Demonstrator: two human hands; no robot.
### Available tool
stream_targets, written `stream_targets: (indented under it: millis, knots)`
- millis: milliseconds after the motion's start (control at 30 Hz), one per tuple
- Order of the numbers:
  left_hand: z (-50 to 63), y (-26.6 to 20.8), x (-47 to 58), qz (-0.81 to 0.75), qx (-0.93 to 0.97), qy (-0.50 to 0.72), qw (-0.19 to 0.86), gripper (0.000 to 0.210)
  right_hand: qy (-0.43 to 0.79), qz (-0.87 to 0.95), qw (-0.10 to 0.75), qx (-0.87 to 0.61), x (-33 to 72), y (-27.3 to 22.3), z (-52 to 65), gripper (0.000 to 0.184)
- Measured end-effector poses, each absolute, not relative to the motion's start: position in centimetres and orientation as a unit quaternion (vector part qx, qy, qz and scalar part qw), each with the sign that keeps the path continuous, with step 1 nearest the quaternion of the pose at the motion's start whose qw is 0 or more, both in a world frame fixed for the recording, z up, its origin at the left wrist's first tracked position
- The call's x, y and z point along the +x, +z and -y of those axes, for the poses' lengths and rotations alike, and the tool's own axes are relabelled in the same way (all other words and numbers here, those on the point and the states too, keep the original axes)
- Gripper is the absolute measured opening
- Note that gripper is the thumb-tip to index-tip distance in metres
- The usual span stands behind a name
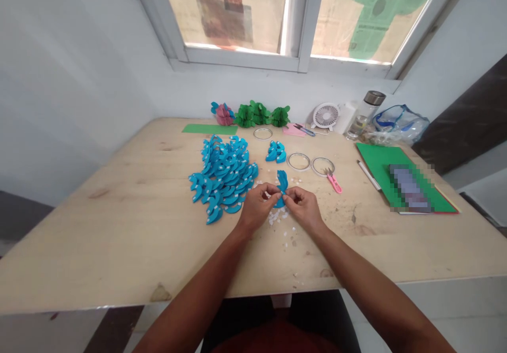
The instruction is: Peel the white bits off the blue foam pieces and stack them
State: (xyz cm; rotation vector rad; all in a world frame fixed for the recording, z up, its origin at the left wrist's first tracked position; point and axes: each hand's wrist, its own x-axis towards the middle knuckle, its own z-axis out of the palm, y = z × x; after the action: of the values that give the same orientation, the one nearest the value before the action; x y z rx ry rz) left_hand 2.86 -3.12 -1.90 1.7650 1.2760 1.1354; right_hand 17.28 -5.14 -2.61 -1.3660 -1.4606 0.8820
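Between my hands is a folded blue paper piece (281, 178), partly hidden by the fingertips. My left hand (259, 205) pinches its left side, and my right hand (304, 207) pinches its right side. Just left of them spreads a large pile of blue paper pieces (225, 170), curved and dotted with small white patches. Beyond the hands lies a small cluster of similar blue pieces (275, 151). White paper scraps (278, 216) are scattered on the wooden table under and near my hands.
Tape rolls (298, 161) and pink thread snips (334, 180) lie beyond my right hand. Green paper flowers (259, 114), a small fan (326, 115) and a glass bottle (361, 115) line the wall. Green sheets (380, 157) with a blurred object lie right, beside a pen (368, 175).
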Motion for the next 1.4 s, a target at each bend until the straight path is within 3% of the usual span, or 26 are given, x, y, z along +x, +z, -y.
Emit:
stream_targets:
  millis: [733, 1033, 1233, 1400]
  knots:
    - [3.0, -1.8, 3.1, -0.509, 0.664, 0.422, 0.350, 0.010, 0.343, 0.597, 0.455, -0.564, 17.4, -2.8, 5.1, 0.016]
    - [3.8, -2.0, 3.5, -0.441, 0.796, 0.405, 0.089, 0.011, 0.402, 0.541, 0.490, -0.553, 17.6, -3.4, 4.6, 0.022]
    - [3.6, -1.7, 2.7, -0.453, 0.753, 0.442, 0.181, 0.007, 0.424, 0.512, 0.505, -0.551, 17.9, -3.7, 4.3, 0.024]
    - [3.6, -1.9, 3.0, -0.467, 0.758, 0.428, 0.157, 0.010, 0.396, 0.542, 0.489, -0.557, 17.7, -3.4, 4.5, 0.023]
